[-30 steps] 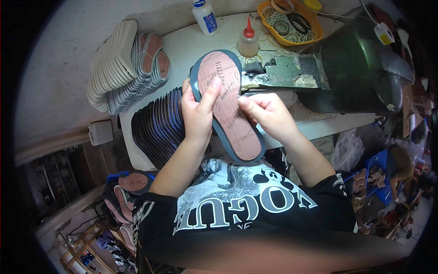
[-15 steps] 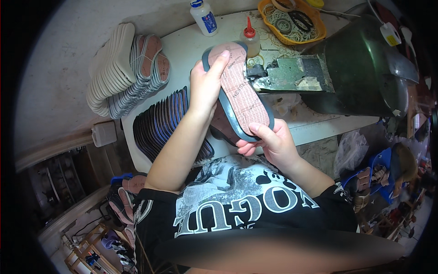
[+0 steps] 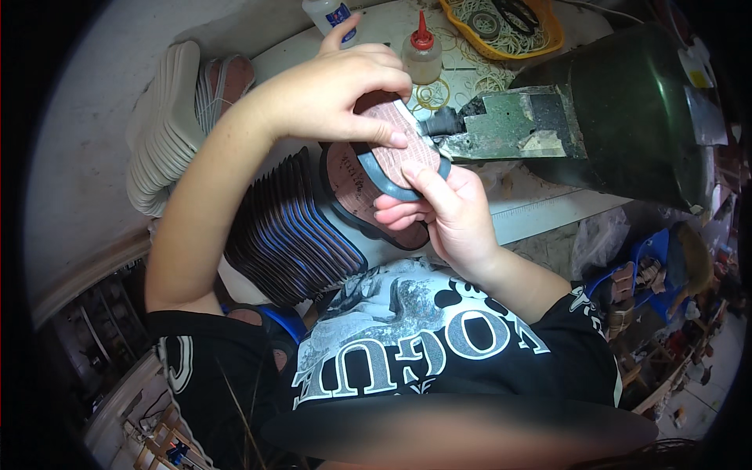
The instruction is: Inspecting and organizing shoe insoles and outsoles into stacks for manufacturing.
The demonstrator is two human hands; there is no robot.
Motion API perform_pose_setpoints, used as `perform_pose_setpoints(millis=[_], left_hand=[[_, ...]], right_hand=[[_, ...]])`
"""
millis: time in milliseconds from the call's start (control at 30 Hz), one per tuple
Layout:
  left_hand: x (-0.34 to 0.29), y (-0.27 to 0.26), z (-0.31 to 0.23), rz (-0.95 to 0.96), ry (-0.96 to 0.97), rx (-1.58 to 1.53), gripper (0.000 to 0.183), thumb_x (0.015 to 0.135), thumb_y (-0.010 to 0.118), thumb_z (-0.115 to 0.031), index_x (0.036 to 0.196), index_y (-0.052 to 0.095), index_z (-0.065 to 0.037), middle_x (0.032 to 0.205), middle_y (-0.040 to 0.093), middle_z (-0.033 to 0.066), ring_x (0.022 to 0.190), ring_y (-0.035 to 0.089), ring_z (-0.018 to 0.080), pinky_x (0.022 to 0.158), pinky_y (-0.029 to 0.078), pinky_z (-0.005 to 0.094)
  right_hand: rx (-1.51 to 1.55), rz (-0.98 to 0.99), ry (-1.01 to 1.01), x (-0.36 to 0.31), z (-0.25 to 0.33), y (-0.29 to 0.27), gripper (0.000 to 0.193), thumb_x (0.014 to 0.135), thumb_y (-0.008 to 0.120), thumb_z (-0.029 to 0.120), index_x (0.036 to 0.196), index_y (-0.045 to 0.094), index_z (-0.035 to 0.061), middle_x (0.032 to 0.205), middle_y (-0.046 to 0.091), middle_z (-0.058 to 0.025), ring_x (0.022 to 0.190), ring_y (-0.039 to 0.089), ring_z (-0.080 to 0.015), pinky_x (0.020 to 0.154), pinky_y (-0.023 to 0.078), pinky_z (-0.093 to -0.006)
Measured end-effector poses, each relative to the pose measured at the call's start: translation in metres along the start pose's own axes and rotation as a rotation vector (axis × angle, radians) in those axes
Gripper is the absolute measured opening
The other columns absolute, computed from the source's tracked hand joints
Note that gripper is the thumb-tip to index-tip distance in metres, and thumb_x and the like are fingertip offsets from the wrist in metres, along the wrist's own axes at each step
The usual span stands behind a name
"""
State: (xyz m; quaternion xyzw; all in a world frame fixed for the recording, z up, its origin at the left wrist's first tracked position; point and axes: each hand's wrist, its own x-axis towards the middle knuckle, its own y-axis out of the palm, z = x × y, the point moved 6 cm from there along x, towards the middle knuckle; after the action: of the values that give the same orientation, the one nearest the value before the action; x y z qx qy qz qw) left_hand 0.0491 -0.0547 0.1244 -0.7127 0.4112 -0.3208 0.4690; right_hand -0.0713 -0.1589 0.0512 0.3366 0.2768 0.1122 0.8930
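A pinkish insole (image 3: 385, 166) with a dark padded rim is held between both hands in the middle of the view. My left hand (image 3: 345, 94) grips its far part from above, thumb pressed on the pink face and the little finger sticking out. My right hand (image 3: 462, 215) pinches the near end, thumb on top and fingers beneath. The insole's right edge lies against the dark working tip of a green machine arm (image 3: 517, 125); whether they touch, I cannot tell. Under my hands another pink insole (image 3: 348, 184) rests on the table, partly covered.
A row of dark insoles (image 3: 294, 235) leans left of my hands, with white soles (image 3: 164, 133) behind. Farther back stand a red-tipped bottle (image 3: 423, 63), a white bottle (image 3: 317, 12) and a yellow basket (image 3: 554, 48) of bands. A blue container (image 3: 658, 251) sits at right.
My left hand has swung over the insole, now gripping it from above with the elbow out. The insole has turned and foreshortened, its edge against the machine tip. The view has also shifted.
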Motion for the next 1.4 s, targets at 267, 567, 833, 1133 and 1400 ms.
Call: perform_pose_setpoints(millis=[267, 567, 833, 1133, 1400], left_hand=[[0.000, 0.002, -0.006, 0.312, -0.227, -0.111, 0.040, 0.077, 0.068, -0.044, 0.090, 0.057, -0.007, 0.070, 0.057, 0.0114, 0.080, 0.057, 0.0297, 0.080, 0.041, 0.0444], [-0.023, 0.017, -0.018, 0.238, -0.442, -0.081, 0.033, 0.088, 0.058, -0.037, 0.098, 0.059, -0.006, 0.075, 0.063, 0.0174, 0.074, 0.061, 0.0370, 0.064, 0.045, 0.0449], [-0.039, 0.047, -0.008, 0.123, -0.773, -0.358, 0.037, 0.093, 0.057, -0.036, 0.091, 0.058, 0.000, 0.074, 0.059, 0.0059, 0.067, 0.055, 0.0157, 0.064, 0.045, 0.0311], [-0.048, 0.066, 0.007, -0.004, -1.013, -0.803, 0.035, 0.094, 0.057, -0.036, 0.091, 0.063, -0.001, 0.078, 0.064, 0.0026, 0.068, 0.056, 0.0074, 0.061, 0.046, 0.0240], [-0.049, 0.069, -0.006, 0.049, -1.113, -1.131, 0.044, 0.092, 0.058, -0.043, 0.080, 0.064, 0.000, 0.059, 0.064, 0.0105, 0.041, 0.057, 0.0150, 0.039, 0.045, 0.0242]], right_hand=[[0.016, -0.022, 0.129, -0.004, 0.008, -0.001, 0.039, 0.099, 0.051, 0.028, 0.110, 0.059, -0.0088, 0.095, 0.068, -0.0198, 0.082, 0.070, -0.0223, 0.072, 0.059, -0.0265], [0.023, -0.007, 0.114, 0.012, 0.009, -0.010, 0.037, 0.099, 0.051, 0.027, 0.111, 0.058, -0.0074, 0.096, 0.068, -0.0181, 0.080, 0.070, -0.0222, 0.067, 0.059, -0.0253], [-0.079, -0.064, 0.021, 0.030, 0.007, -0.027, 0.032, 0.094, 0.059, 0.025, 0.096, 0.063, -0.0067, 0.089, 0.069, -0.0149, 0.072, 0.069, -0.0169, 0.063, 0.058, -0.0232], [-0.176, -0.036, -0.067, 0.057, 0.010, -0.026, 0.027, 0.093, 0.062, 0.024, 0.093, 0.064, -0.0032, 0.083, 0.068, -0.0091, 0.069, 0.066, -0.0125, 0.062, 0.054, -0.0220], [-0.124, 0.092, -0.081, 0.044, 0.023, -0.033, 0.027, 0.090, 0.063, 0.019, 0.100, 0.063, -0.0066, 0.088, 0.068, -0.0107, 0.074, 0.066, -0.0132, 0.068, 0.054, -0.0242]])
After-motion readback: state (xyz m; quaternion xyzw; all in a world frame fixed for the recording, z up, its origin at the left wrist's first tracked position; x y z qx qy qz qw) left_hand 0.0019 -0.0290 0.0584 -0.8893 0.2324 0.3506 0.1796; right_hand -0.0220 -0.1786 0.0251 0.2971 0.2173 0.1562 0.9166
